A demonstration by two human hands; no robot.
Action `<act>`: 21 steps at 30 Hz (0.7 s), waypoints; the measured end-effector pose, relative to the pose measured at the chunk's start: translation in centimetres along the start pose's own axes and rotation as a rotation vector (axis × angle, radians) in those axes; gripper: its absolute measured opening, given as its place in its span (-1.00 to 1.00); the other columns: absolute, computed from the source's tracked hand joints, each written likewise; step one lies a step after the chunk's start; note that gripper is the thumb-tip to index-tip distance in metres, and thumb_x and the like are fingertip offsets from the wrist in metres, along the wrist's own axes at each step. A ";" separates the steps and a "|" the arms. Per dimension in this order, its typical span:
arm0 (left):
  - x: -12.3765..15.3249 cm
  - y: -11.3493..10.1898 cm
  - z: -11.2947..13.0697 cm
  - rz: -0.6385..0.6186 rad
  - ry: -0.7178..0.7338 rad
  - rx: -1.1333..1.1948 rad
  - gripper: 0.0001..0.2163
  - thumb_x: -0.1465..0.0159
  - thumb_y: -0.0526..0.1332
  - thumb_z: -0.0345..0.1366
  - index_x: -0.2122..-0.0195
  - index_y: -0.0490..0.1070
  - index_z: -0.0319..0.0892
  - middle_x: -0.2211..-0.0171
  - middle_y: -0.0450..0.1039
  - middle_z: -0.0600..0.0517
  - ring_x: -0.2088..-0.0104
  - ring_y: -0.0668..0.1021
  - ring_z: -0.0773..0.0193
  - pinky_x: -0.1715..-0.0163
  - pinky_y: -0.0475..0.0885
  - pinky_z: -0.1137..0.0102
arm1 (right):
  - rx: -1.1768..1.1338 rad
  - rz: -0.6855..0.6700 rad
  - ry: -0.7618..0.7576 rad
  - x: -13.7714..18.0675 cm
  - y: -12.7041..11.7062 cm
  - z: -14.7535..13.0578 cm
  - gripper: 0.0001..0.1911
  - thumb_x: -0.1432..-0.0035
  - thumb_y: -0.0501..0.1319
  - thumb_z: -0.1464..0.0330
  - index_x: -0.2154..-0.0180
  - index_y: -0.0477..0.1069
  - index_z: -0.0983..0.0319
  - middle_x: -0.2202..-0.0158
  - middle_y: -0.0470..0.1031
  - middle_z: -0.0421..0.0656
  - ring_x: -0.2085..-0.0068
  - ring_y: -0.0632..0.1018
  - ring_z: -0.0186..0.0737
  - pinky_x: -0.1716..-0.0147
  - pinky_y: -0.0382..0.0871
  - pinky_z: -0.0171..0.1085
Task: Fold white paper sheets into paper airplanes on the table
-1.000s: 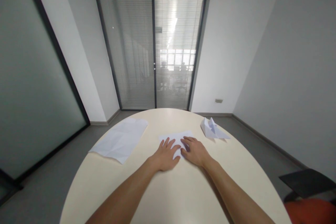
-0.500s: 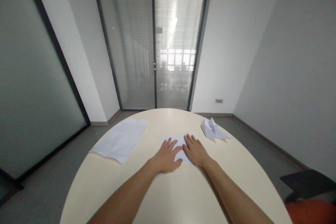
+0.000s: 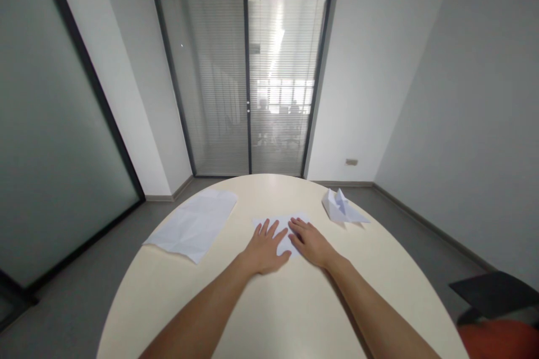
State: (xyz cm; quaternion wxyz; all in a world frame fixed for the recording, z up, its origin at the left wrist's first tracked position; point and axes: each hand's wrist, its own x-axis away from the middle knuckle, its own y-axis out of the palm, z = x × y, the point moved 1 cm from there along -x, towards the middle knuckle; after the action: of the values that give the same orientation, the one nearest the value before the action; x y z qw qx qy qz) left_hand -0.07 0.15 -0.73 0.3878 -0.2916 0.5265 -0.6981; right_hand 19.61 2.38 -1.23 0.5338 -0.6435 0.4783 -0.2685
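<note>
A small sheet of white paper (image 3: 284,244) lies on the round, cream-coloured table (image 3: 269,314), partly covered by both my hands. My left hand (image 3: 265,249) rests on its left side with the fingers spread. My right hand (image 3: 310,242) lies on its right side, fingers stretched forward and the thumb pointing toward the left hand. Neither hand grips anything. The paper's far edge shows beyond the fingertips; much of its sides is hidden under the hands.
A larger creased sheet of paper (image 3: 193,224) lies at the table's left edge. Folded white paper (image 3: 342,207) with upright points stands at the right edge. A chair with a red seat (image 3: 499,339) is at the lower right. Glass doors (image 3: 248,84) are beyond the table.
The small paper has turned slightly and shifted a little. My left hand has moved slightly left with its fingers more spread; my right fingers have drawn slightly left and curled a bit.
</note>
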 end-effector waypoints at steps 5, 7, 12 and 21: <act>0.0 -0.4 0.0 0.015 -0.030 -0.005 -0.34 -0.35 -0.05 0.14 -0.40 0.01 -0.02 -0.44 -0.17 -0.06 -0.41 -0.14 -0.18 -0.34 -0.17 -0.09 | 0.005 -0.026 0.025 0.0 0.6 0.2 -0.36 -0.36 -0.03 0.15 -0.33 0.14 0.34 -0.38 0.10 0.07 -0.39 0.11 0.01 -0.34 -0.01 0.02; 0.0 -0.4 0.0 0.021 -0.033 -0.002 -0.34 -0.34 -0.05 0.15 -0.40 0.01 -0.01 -0.44 -0.15 -0.05 -0.41 -0.13 -0.16 -0.34 -0.16 -0.09 | 0.030 -0.035 0.066 0.1 0.6 0.2 -0.32 -0.34 -0.02 0.12 -0.35 0.11 0.37 -0.39 0.06 0.07 -0.40 0.07 0.05 -0.34 -0.03 0.03; -0.2 -0.1 -0.1 0.029 -0.055 0.001 -0.33 -0.36 -0.11 0.17 -0.40 0.01 -0.05 -0.44 -0.14 -0.05 -0.42 -0.11 -0.13 -0.35 -0.16 -0.06 | 0.057 -0.074 0.112 0.2 0.2 -0.1 -0.23 -0.31 -0.01 0.05 -0.37 0.04 0.39 -0.41 -0.03 0.05 -0.42 0.01 0.09 -0.35 -0.08 0.03; -0.9 0.7 -1.0 0.042 -0.138 -0.032 -0.24 -0.32 -0.18 0.27 -0.42 -0.06 -0.07 -0.45 -0.24 -0.07 -0.41 -0.15 -0.18 -0.35 -0.19 -0.07 | 0.044 -0.101 0.111 0.4 0.0 -0.5 -0.19 -0.31 -0.05 -0.04 -0.38 0.02 0.35 -0.43 -0.07 0.02 -0.42 -0.02 0.07 -0.36 -0.14 0.01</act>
State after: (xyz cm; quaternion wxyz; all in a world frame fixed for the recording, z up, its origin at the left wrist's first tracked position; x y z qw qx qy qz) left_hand -0.26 1.35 -1.73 0.4330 -0.3342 0.5158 -0.6593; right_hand 19.31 1.82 -1.13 0.5063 -0.6390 0.4682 -0.3408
